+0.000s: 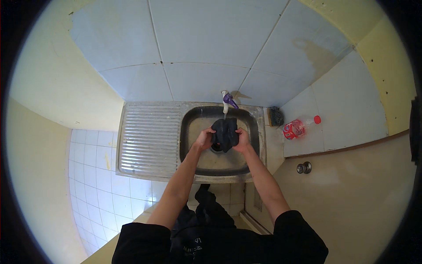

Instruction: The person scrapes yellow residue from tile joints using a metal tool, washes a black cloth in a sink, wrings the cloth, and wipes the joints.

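Cloth (226, 133) hangs over the sink (220, 165), six o'clock from the tap (227, 102); left hand (205, 138) and right hand (242, 140) pinch its nine and three o'clock edges, fingers narrow. Likely soft, heavy when wet, it suits edge grips.

A black short-sleeved top (259, 246) goes with black trousers (209, 214) — white print (192, 249) (small) showing — both forearms (178, 187) bare.

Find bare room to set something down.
Bare: the ribbed drainboard left of the basin; the basin floor between forearms. Crowded: mid-basin, where left hand and right hand hold black cloth; right of the basin, with sponge and plastic bottle.
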Demonstrator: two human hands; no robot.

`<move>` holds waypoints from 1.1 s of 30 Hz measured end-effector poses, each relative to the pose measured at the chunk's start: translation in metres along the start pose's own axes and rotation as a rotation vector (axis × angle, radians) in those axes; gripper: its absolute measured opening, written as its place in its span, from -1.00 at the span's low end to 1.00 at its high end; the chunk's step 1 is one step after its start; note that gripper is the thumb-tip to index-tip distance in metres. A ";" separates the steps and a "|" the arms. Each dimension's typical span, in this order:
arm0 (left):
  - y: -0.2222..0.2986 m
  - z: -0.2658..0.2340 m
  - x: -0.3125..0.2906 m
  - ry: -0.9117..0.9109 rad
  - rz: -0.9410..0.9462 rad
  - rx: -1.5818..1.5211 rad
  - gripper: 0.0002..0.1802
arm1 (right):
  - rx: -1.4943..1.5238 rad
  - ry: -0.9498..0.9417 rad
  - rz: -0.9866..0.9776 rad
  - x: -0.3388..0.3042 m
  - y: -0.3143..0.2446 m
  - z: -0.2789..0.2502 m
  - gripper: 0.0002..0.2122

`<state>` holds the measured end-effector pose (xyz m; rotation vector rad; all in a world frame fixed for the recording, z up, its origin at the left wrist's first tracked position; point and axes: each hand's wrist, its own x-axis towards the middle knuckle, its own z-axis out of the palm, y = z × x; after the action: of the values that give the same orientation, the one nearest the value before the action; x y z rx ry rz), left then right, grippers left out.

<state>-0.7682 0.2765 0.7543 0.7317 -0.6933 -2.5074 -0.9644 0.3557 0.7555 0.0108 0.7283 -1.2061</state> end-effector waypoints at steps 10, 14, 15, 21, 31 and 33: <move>-0.005 -0.004 0.015 -0.125 -0.050 -0.205 -0.44 | 0.064 0.096 -0.007 -0.007 0.000 -0.009 -0.56; -0.002 0.003 0.016 -0.120 -0.026 -0.067 -0.38 | 0.069 0.079 -0.020 -0.006 0.001 -0.004 -0.55; -0.001 0.002 0.016 -0.117 -0.023 -0.066 -0.38 | 0.066 0.063 -0.020 -0.006 0.001 -0.001 -0.55; 0.001 0.014 0.020 -0.006 -0.021 0.110 -0.37 | 0.065 0.094 -0.068 -0.017 -0.003 0.004 -0.57; 0.001 0.031 0.047 0.024 -0.111 0.010 -0.45 | 0.149 0.040 -0.143 -0.018 -0.010 -0.004 -0.57; 0.000 0.039 0.057 0.014 -0.124 -0.017 -0.45 | 0.141 0.057 -0.156 -0.019 -0.015 -0.014 -0.56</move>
<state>-0.8345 0.2600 0.7616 0.8086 -0.6391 -2.6136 -0.9866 0.3708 0.7598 0.1072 0.7018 -1.4100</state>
